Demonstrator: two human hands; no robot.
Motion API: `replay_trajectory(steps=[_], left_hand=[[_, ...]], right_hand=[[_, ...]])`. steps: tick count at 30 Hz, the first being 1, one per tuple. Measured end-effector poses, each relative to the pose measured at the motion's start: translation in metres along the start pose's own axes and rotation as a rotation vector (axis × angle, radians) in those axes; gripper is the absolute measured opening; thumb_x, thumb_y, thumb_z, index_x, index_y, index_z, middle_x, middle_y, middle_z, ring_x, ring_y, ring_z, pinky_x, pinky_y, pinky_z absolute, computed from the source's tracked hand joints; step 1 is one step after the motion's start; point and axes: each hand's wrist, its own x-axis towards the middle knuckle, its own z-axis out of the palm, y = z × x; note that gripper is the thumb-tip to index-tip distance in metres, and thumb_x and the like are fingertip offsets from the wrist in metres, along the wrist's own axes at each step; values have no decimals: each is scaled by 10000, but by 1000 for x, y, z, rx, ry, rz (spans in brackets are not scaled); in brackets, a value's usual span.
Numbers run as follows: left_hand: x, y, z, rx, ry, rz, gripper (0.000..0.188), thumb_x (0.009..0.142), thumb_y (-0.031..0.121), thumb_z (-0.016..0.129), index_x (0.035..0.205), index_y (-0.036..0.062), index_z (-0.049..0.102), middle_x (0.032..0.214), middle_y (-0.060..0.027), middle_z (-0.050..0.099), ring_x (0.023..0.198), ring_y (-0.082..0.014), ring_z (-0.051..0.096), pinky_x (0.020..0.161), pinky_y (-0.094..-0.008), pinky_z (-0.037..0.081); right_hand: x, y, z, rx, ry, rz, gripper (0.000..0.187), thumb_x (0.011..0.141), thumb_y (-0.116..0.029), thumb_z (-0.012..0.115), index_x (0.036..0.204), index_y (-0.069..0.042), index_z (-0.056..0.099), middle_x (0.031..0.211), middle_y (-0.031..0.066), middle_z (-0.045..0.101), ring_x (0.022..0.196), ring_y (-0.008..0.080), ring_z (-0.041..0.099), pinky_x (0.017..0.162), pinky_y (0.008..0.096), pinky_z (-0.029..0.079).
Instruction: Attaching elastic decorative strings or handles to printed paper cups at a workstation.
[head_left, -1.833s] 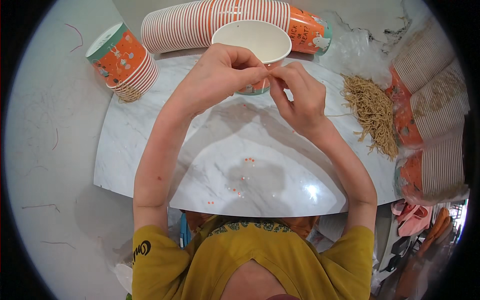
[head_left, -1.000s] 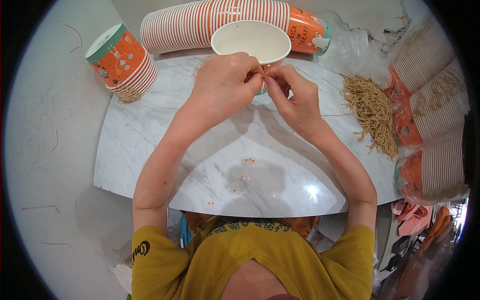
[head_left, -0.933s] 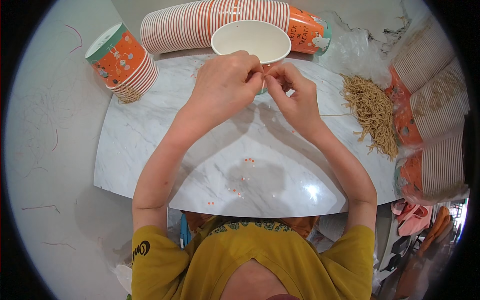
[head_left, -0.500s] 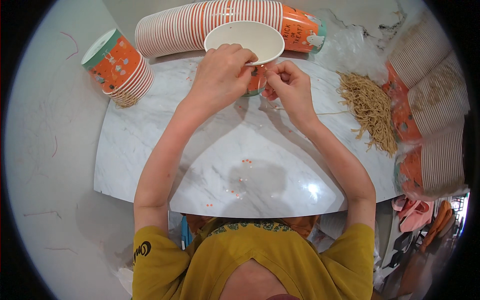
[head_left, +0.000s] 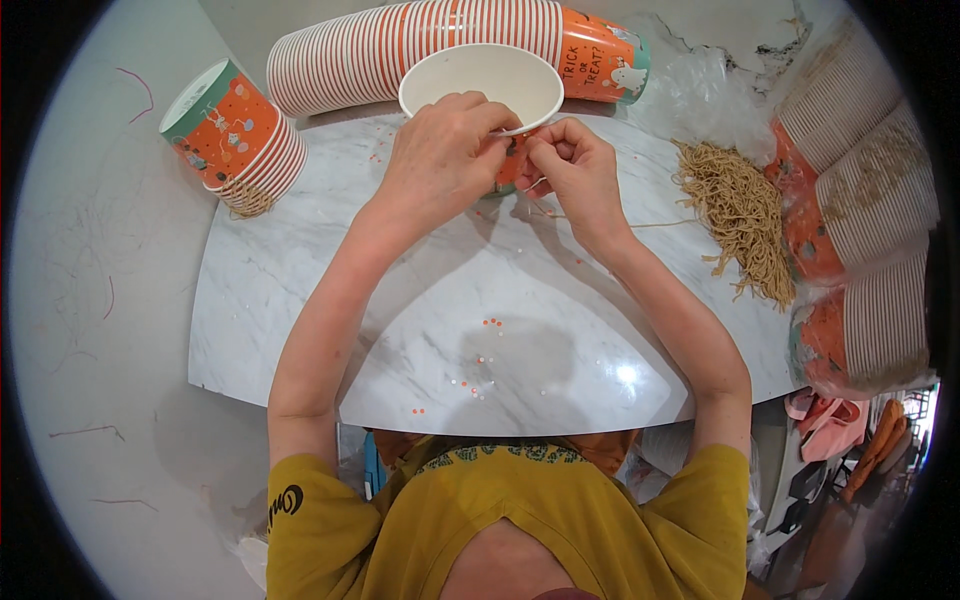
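At the far middle of the table stands a paper bucket [head_left: 485, 72], white inside, orange and green outside, its mouth tilted toward me. My left hand [head_left: 440, 155] grips its near rim, fingers over the edge and inside. Just right of it, my right hand [head_left: 578, 178] is closed in a pinch close under the rim, against the bucket's side. A tan string [head_left: 665, 224] runs from beneath my right hand to a heap of tan strings [head_left: 738, 222] on the right. What lies between the pinched fingertips is small, but looks like the string's end.
Behind the bucket lies a long row of nested buckets [head_left: 400, 50]. A shorter stack [head_left: 235, 135] with tan string handles leans at the left. Plastic-wrapped stacks [head_left: 860, 180] line the right side. Small orange and white paper dots [head_left: 492, 322] are scattered over the marbled table [head_left: 300, 330].
The bucket has shifted slightly left with my left hand on it. My right fingertips have moved a little left and closer to the bucket's side.
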Motion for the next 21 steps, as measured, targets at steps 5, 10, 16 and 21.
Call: replay_trajectory(steps=[5, 10, 16, 21], left_hand=[[9, 6, -9, -172, -115, -246, 226, 882, 173, 582, 924, -14, 702, 762, -146, 673, 716, -288, 641, 670, -395, 494], [41, -21, -18, -204, -375, -254, 237, 908, 146, 619, 1045, -27, 706, 857, -38, 677, 787, -87, 587, 708, -256, 478], [64, -30, -23, -494, -675, -408, 192, 838, 171, 691, 976, 62, 766, 799, 13, 659, 737, -69, 577, 691, -240, 472], [73, -37, -18, -459, -759, -357, 150, 832, 156, 694, 918, 50, 755, 766, 20, 646, 704, -64, 552, 657, -238, 460]], right_hand=[[-1, -1, 1, 4, -7, -6, 92, 925, -85, 599, 890, -5, 569, 735, 43, 636, 620, 103, 650, 536, 234, 513], [-2, -8, 2, -9, -26, -6, 128, 937, -107, 617, 877, 0, 579, 708, 37, 629, 597, 102, 642, 530, 238, 510], [1, -8, -2, 28, -33, 45, 152, 940, -136, 631, 877, -2, 597, 699, 37, 629, 574, 108, 632, 513, 236, 493], [1, -11, -2, 23, -38, 80, 164, 934, -152, 646, 870, -5, 612, 695, 37, 631, 562, 111, 628, 511, 238, 488]])
